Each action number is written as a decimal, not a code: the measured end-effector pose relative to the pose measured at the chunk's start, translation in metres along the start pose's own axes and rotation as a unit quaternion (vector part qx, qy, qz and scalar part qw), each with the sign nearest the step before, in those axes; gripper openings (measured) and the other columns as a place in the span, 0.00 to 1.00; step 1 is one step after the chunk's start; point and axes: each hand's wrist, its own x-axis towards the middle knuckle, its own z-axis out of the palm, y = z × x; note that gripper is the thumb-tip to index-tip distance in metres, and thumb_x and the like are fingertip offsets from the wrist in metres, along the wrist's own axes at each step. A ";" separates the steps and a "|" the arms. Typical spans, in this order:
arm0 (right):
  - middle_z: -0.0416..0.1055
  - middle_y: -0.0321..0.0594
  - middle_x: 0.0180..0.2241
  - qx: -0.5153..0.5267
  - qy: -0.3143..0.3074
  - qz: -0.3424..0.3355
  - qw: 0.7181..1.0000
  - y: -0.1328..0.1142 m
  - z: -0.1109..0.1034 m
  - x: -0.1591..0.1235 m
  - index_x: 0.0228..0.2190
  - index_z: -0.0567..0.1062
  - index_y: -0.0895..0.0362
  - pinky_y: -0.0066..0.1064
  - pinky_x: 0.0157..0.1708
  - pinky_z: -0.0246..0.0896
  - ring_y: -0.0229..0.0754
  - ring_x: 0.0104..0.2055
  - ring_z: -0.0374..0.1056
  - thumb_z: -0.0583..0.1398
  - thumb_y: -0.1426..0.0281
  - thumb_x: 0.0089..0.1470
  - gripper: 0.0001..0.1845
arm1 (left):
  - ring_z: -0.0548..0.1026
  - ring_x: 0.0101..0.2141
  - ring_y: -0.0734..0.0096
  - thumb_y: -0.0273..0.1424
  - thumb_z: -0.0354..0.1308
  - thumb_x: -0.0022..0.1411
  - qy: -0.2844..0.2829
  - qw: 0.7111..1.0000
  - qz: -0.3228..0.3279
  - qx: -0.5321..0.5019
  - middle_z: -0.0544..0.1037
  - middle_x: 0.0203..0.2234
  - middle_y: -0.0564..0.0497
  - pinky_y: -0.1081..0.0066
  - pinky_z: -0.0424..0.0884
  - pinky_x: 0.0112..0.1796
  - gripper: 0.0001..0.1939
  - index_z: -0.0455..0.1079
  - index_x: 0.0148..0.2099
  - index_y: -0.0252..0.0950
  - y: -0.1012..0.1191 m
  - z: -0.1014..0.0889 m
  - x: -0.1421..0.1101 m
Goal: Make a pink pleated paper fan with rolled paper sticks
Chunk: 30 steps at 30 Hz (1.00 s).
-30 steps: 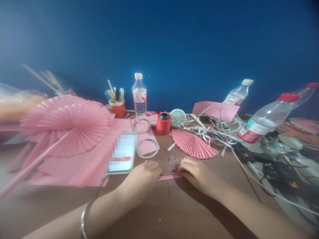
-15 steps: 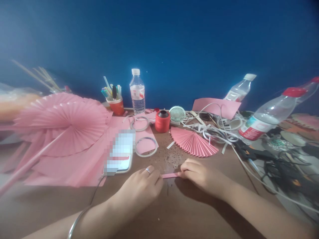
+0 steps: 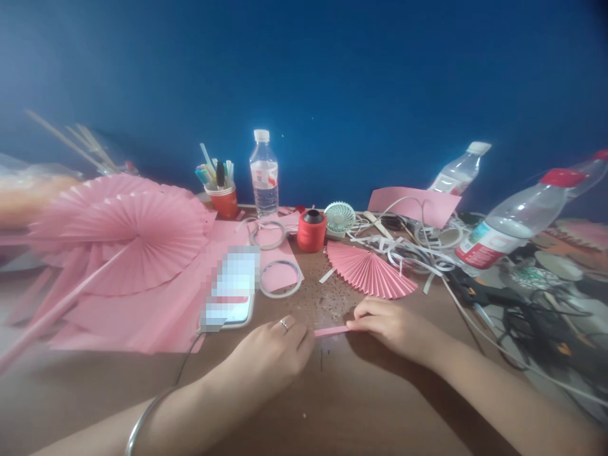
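Observation:
A narrow folded strip of pink paper stretches between my two hands, low over the brown table. Closed round its left end is my left hand, with a ring on one finger; this hand hides that end. Thumb and fingers of my right hand pinch the other end. Just beyond the right hand lies a pleated pink paper fan, spread as a half circle. A lit phone rests beside my left hand, with a cable at its lower end.
Large pleated pink rosettes lie at left over pink sheets. Farther back stand a cup of pens, a water bottle, a red thread spool and a small fan. Cables and a red-capped bottle crowd the right.
My right hand has shifted slightly right and up, and a little more of the strip shows, now tilted up toward that hand. Both hands still hold it.

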 end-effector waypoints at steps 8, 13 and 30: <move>0.69 0.39 0.31 0.000 0.000 -0.003 1.000 0.009 -0.007 -0.011 0.33 0.73 0.57 0.29 0.37 0.57 0.37 0.35 0.63 0.49 0.68 0.59 0.14 | 0.69 0.29 0.66 0.19 0.46 0.57 -0.017 1.000 0.003 -0.003 0.69 0.30 0.47 0.69 0.67 0.26 0.14 0.63 0.46 0.32 -0.002 -0.003 0.000; 0.69 0.39 0.32 -0.035 -0.008 0.003 0.999 0.007 -0.016 -0.025 0.34 0.72 0.55 0.30 0.38 0.57 0.38 0.36 0.63 0.46 0.69 0.60 0.15 | 0.69 0.33 0.66 0.20 0.46 0.56 -0.029 0.999 0.002 -0.019 0.69 0.33 0.45 0.69 0.67 0.29 0.15 0.63 0.46 0.31 -0.001 0.000 -0.002; 0.70 0.37 0.27 0.050 0.026 0.090 0.994 -0.037 0.019 0.041 0.24 0.76 0.57 0.27 0.31 0.56 0.37 0.30 0.66 0.59 0.66 0.49 0.08 | 0.69 0.34 0.65 0.23 0.48 0.57 -0.013 0.995 -0.089 -0.046 0.70 0.32 0.47 0.70 0.66 0.29 0.13 0.66 0.45 0.35 0.009 -0.014 0.002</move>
